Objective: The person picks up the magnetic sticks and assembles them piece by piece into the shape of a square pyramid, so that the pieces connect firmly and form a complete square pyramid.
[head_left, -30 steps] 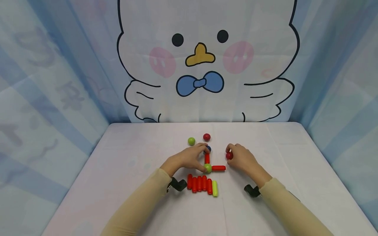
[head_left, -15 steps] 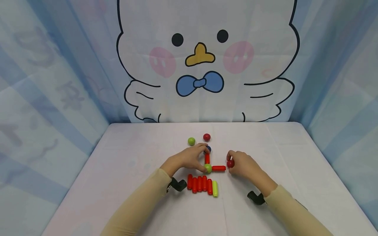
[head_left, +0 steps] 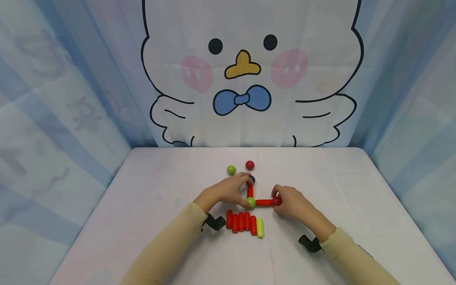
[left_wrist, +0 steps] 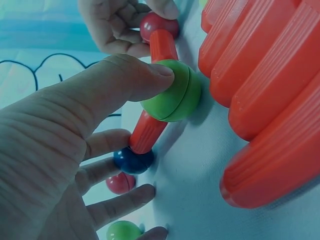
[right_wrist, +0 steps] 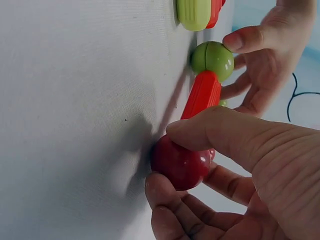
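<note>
A green ball forms the corner of an L of two red rods on the table. One red rod runs away to a blue ball; the other red rod points right. My left hand spans the first rod, thumb on the green ball and fingers at the blue ball. With thumb and fingers, my right hand pinches a dark red ball at the right rod's outer end. Ball and rod appear to touch; the right thumb partly hides that joint in the right wrist view.
Several red rods lie side by side nearer the front, with a yellow-green rod at their right. Behind the left hand sit a loose green ball and a red ball. A printed curtain stands behind the table.
My right hand has brought the dark red ball toward the front, then left against the end of the right-pointing rod. My left hand has stayed in place.
</note>
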`<state>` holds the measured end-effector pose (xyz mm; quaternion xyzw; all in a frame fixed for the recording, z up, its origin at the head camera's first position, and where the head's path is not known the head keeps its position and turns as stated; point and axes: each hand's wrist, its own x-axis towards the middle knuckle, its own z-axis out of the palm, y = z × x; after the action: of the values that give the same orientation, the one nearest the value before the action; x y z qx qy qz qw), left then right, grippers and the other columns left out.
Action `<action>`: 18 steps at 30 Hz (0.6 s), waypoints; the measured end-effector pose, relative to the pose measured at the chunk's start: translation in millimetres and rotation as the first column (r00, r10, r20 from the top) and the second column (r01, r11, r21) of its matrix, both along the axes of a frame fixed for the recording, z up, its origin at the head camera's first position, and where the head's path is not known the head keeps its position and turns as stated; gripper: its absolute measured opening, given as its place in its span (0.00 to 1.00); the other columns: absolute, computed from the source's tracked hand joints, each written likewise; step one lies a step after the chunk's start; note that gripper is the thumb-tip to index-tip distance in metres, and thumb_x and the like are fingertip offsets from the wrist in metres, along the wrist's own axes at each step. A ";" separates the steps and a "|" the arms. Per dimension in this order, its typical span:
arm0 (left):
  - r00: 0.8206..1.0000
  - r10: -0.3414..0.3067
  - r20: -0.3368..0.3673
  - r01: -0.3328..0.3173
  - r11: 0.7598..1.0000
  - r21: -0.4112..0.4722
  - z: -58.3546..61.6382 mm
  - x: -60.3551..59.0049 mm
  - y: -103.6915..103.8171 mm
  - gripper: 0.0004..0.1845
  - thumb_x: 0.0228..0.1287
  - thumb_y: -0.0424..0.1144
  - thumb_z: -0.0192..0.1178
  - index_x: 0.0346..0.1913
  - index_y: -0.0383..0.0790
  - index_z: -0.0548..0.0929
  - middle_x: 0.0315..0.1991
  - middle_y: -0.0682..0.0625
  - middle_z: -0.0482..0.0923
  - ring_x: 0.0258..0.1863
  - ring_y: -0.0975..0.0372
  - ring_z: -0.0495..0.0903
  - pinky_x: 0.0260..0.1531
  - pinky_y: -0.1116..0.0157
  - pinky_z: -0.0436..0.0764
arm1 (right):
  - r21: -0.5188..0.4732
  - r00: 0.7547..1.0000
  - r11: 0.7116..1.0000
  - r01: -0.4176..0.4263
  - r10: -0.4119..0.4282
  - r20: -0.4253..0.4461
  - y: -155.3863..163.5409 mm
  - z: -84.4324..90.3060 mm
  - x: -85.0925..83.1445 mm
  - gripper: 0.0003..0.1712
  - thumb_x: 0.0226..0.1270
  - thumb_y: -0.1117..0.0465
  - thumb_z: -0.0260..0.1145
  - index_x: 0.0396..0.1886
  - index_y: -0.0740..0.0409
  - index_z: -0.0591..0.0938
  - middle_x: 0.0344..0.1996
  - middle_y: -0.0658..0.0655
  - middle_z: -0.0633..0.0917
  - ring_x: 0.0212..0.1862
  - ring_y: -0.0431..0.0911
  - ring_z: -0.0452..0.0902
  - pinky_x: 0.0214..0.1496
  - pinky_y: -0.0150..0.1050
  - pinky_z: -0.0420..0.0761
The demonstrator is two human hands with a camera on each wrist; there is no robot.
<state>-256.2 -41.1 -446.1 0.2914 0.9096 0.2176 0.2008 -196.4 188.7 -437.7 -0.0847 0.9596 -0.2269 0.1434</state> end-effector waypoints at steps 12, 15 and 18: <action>1.000 0.000 0.010 0.000 1.000 0.003 3.7 1.7 -0.9 0.35 0.57 0.47 0.76 0.67 0.49 0.76 0.80 0.50 0.61 0.75 0.55 0.66 0.68 0.54 0.76 | 0.081 0.994 0.996 0.041 -0.033 -0.107 -4.9 2.3 7.8 0.25 0.60 0.55 0.77 0.54 0.56 0.80 0.42 0.59 0.81 0.34 0.47 0.76 0.38 0.43 0.84; 1.000 0.000 0.008 0.000 1.000 0.006 3.6 1.9 -1.0 0.35 0.57 0.47 0.76 0.66 0.49 0.76 0.79 0.50 0.61 0.75 0.56 0.66 0.68 0.54 0.76 | 0.096 0.985 0.993 0.065 -0.048 -0.163 -12.6 7.4 15.4 0.21 0.62 0.51 0.76 0.48 0.57 0.81 0.35 0.57 0.80 0.28 0.46 0.74 0.30 0.39 0.80; 1.000 0.001 0.009 -0.001 1.000 0.014 3.9 1.9 -0.9 0.34 0.57 0.47 0.76 0.66 0.49 0.76 0.79 0.50 0.62 0.75 0.56 0.65 0.68 0.55 0.76 | 0.077 0.990 0.996 0.042 -0.031 -0.138 -22.7 11.5 24.2 0.15 0.63 0.53 0.75 0.38 0.56 0.81 0.24 0.52 0.78 0.24 0.45 0.72 0.27 0.36 0.74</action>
<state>-254.3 -41.9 -442.2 0.2914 0.9073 0.2253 0.2027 -172.1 165.9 -426.2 -0.0769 0.9768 -0.1846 0.0765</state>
